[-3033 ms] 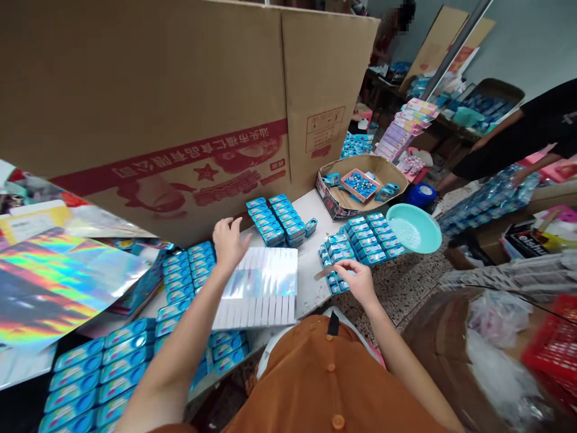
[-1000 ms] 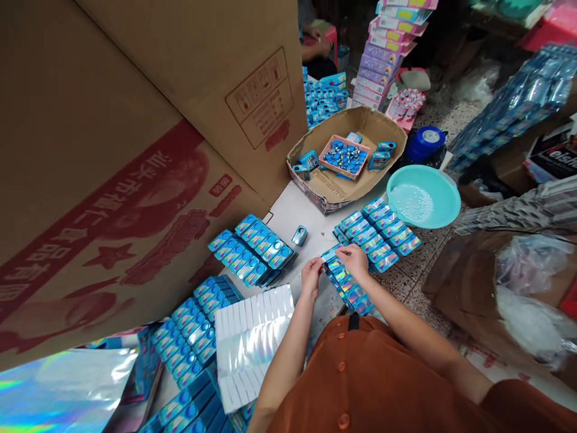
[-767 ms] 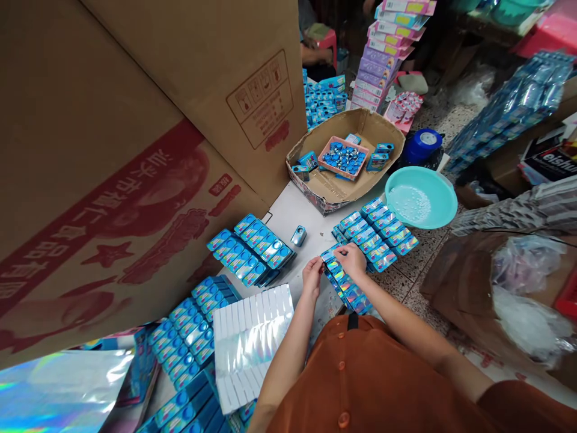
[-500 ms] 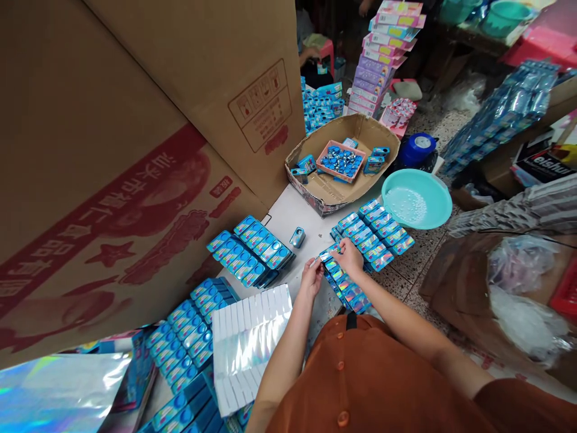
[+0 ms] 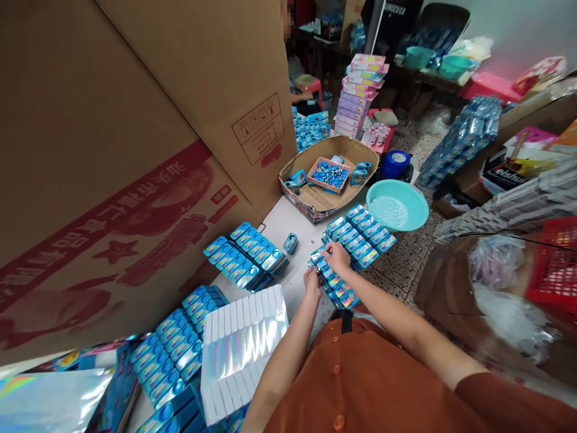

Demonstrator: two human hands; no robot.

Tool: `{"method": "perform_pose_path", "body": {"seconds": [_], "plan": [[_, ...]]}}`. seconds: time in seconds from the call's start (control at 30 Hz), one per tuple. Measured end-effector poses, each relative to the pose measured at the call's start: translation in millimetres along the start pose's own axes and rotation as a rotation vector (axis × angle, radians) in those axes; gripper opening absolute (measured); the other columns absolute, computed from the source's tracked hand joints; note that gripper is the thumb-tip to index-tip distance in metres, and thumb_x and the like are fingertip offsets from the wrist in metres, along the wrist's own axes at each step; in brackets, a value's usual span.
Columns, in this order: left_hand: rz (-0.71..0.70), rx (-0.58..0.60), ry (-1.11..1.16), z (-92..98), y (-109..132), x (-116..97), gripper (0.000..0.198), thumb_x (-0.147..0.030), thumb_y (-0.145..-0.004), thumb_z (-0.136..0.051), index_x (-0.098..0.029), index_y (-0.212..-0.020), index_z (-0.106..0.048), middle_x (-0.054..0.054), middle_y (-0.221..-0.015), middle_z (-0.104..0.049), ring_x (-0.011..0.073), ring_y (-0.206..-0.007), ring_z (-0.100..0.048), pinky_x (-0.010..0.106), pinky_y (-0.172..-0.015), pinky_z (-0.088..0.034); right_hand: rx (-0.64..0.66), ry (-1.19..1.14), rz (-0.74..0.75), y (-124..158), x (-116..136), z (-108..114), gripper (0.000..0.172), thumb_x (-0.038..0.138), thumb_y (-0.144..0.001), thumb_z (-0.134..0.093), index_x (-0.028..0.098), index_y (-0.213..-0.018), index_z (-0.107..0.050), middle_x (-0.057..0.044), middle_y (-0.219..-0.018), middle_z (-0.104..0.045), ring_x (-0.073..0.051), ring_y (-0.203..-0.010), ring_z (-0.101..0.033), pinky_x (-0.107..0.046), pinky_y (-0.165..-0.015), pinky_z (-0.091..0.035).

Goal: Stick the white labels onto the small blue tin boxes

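Note:
My right hand (image 5: 337,258) is over the near rows of small blue boxes (image 5: 345,297), with its thumb and fingers pinched together at the top of one box. Whatever lies between those fingertips is too small to make out. At the left edge of the same rows, my left hand (image 5: 312,282) has its fingers curled against the side of a small blue box (image 5: 315,260). Just beyond, more rows of shiny blue boxes (image 5: 360,237) stand packed together. One single blue box (image 5: 291,243) sits apart on the white table (image 5: 295,273).
A cut-down cardboard tray (image 5: 315,213) holds a pink box (image 5: 331,187) of small blue pieces. Right of it is a turquoise basin (image 5: 421,210) with white bits. Large cartons (image 5: 180,120) wall the left. A white-and-silver sheet of folded boxes (image 5: 243,349) lies near my left arm.
The view has tilted up a little, showing more of the room behind. My left hand has moved slightly down along the box edge; my right hand stays pinched over the same rows.

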State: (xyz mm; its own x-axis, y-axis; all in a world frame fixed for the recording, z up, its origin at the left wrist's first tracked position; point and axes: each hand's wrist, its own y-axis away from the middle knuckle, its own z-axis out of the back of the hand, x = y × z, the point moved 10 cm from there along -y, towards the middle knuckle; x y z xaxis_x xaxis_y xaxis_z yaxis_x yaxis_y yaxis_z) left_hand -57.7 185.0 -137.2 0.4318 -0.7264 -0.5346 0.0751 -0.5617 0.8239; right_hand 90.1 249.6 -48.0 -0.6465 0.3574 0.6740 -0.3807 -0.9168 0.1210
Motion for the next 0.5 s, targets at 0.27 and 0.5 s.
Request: {"method": "perform_pose_path", "body": {"seconds": [0.27, 0.5], "plan": [[-0.048, -0.031, -0.089, 39.2, 43.5, 32.3, 0.014, -0.027, -0.076, -0.065, -0.016, -0.079, -0.057, 0.0, -0.072, -0.06, 0.0089, -0.058, -0.054, 0.02, -0.056, -0.039, -0.1, -0.169, 0.103, 56.1, -11.8, 48.9, 0.025, 0.042, -0.087, -0.047, 0.02, -0.087, -0.061, -0.003, -0.088, -0.064, -0.016, -0.08, -0.057, -0.026, -0.075, -0.043], [-0.039, 0.053, -0.17, 43.5, 63.5, 59.8, 0.013, -0.027, -0.078, -0.064, -0.016, -0.073, -0.059, 0.005, -0.076, -0.064, 0.0117, -0.061, -0.058, 0.024, -0.061, -0.045, -0.156, -0.162, -0.117, 127.6, -112.7, 94.6, 0.037, 0.047, -0.087, -0.04, 0.018, -0.089, -0.061, -0.008, -0.092, -0.065, -0.019, -0.084, -0.058, -0.032, -0.081, -0.043]]}}
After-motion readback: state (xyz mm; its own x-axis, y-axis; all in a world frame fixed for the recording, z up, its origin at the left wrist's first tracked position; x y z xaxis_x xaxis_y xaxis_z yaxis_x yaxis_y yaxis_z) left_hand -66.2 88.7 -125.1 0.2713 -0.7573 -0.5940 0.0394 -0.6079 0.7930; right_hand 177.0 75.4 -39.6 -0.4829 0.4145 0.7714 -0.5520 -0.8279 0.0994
